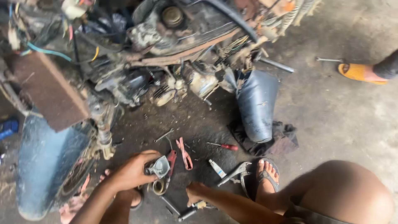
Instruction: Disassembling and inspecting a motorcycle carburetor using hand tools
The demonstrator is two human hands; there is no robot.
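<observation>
Grimy, oil-stained concrete workshop floor (331, 112), a stripped-down motorcycle (166, 49) across the top of the view with engine, wires and frame exposed. Left hand (132, 170) has its fingers wrapped over a small grey metal carburetor part (159, 167), held just above the floor at lower centre, near the person's knee. A round ring-shaped piece (158, 187) sits right under it, touching or nearly so, can't tell which. Right hand (195, 194) is low to the floor, closed on a dark metal tool (186, 214) with a pale handle end; grip details partly hidden by the wrist. Red-handled pliers (184, 153) lie just beyond the carburetor part, red screwdriver (224, 146) farther right, small white tube (217, 168) and a chrome adjustable wrench (236, 172) beside the sandalled foot (267, 174). Dark blue fender panel (257, 103) stands on a dark rag (286, 143). Another person's foot in an orange slipper (358, 72) top right, a spanner (329, 59) near it.
</observation>
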